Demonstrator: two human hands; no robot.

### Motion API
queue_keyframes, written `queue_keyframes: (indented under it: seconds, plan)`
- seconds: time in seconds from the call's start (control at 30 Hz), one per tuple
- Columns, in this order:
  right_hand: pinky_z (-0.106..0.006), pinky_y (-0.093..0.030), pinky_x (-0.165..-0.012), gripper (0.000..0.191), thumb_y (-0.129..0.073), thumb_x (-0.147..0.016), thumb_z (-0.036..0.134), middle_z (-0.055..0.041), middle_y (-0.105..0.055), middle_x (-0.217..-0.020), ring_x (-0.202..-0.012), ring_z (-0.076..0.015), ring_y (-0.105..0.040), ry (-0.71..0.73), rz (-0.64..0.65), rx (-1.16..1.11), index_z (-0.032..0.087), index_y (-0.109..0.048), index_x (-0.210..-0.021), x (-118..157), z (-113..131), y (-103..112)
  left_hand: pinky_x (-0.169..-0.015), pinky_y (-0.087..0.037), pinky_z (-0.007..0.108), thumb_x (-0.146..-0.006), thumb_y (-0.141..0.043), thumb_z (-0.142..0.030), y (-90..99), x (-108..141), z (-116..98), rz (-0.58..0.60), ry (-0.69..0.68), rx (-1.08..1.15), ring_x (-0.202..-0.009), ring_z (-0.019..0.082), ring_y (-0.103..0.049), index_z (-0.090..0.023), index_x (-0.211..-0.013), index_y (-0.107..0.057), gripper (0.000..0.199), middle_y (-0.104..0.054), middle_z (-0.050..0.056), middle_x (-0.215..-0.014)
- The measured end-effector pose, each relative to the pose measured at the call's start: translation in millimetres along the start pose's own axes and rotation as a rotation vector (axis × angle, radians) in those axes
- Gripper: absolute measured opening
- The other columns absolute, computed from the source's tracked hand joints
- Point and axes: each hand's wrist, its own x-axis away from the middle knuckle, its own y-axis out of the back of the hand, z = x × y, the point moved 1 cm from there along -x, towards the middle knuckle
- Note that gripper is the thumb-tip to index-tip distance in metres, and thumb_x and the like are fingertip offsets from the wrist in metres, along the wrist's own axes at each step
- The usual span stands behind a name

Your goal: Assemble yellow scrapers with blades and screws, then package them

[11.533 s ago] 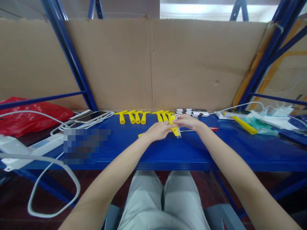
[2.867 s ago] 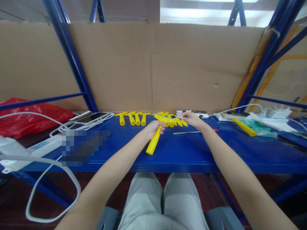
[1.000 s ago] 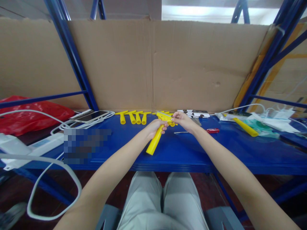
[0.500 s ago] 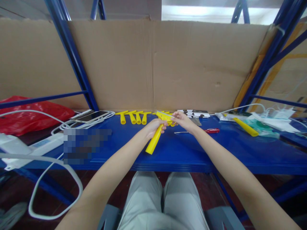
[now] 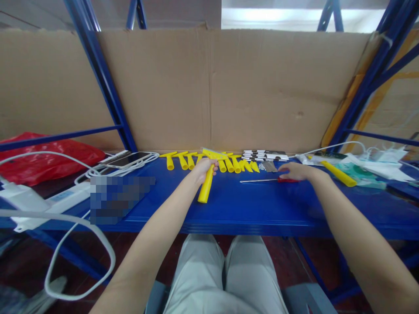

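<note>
My left hand (image 5: 206,169) is closed around the neck of a yellow T-shaped scraper (image 5: 205,188), its round handle slanting down toward me. A clear strip shows along the scraper's head. Over at the right, my right hand (image 5: 299,170) is on the red handle of a screwdriver (image 5: 260,180), fingers curled down over it. The screwdriver lies on the blue table with its metal shaft pointing left. Behind my left hand, several more yellow scrapers (image 5: 170,162) stand in a row, some partly hidden by the hand and the held scraper.
Small yellow pieces (image 5: 254,166), a small grey bag (image 5: 270,166) and striped black-and-white packets (image 5: 264,155) lie near the cardboard wall (image 5: 262,87). A yellow tube (image 5: 338,173) rests among plastic bags on the right. White cables, a power strip (image 5: 55,205) and a red bag (image 5: 49,157) occupy the left.
My right hand has left the scraper's head and moved right, onto the screwdriver's handle. My left hand still holds the scraper, turned slightly more upright and shifted a little left.
</note>
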Motion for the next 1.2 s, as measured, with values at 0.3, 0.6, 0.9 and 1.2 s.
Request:
queue_keyframes:
  seconds: [0.3, 0.6, 0.9, 1.2]
  plan:
    - [-0.032, -0.049, -0.065, 0.017, -0.066, -0.061, 0.028, -0.0043, -0.071, -0.076, -0.073, -0.0241, -0.065, 0.026, 0.152, -0.004, 0.023, -0.072, -0.076, 2.8, -13.7, -5.4, -0.032, -0.027, 0.015, -0.078, -0.045, -0.001, 0.1, 0.6, -0.8, -0.057, 0.007, -0.015, -0.033, 0.005, -0.036, -0.017, -0.073, -0.043, 0.016, -0.044, -0.006, -0.047]
    - [-0.033, -0.047, -0.081, 0.023, -0.060, -0.070, 0.035, -0.0062, -0.069, -0.098, -0.091, -0.0235, -0.062, 0.047, 0.052, -0.167, 0.021, -0.067, -0.087, 16.4, 12.0, -13.1, -0.031, -0.027, 0.015, -0.078, -0.045, 0.000, -0.7, 0.3, 0.9, -0.084, 0.010, -0.022, -0.032, 0.005, -0.037, -0.017, -0.068, -0.043, 0.020, -0.046, -0.005, -0.047]
    - [-0.033, -0.048, -0.070, 0.018, -0.056, -0.074, 0.034, -0.0054, -0.068, -0.083, -0.076, -0.0206, -0.062, 0.157, -0.119, -0.255, 0.021, -0.062, -0.084, 18.1, 13.8, -18.5, -0.031, -0.027, 0.015, -0.081, -0.042, 0.000, 1.5, -1.4, 1.5, -0.067, 0.001, -0.044, -0.033, 0.005, -0.037, -0.016, -0.067, -0.043, 0.021, -0.045, -0.004, -0.046]
    - [-0.035, -0.048, -0.073, 0.022, -0.051, -0.079, 0.036, -0.0082, -0.067, -0.085, -0.075, -0.0210, -0.061, 0.213, -0.427, -0.264, 0.019, -0.061, -0.088, 17.5, 30.6, -11.7, -0.034, -0.027, 0.015, -0.077, -0.046, 0.000, -1.9, -0.1, 6.8, -0.080, 0.029, -0.152, -0.034, 0.005, -0.037, -0.017, -0.070, -0.043, 0.018, -0.046, -0.005, -0.047]
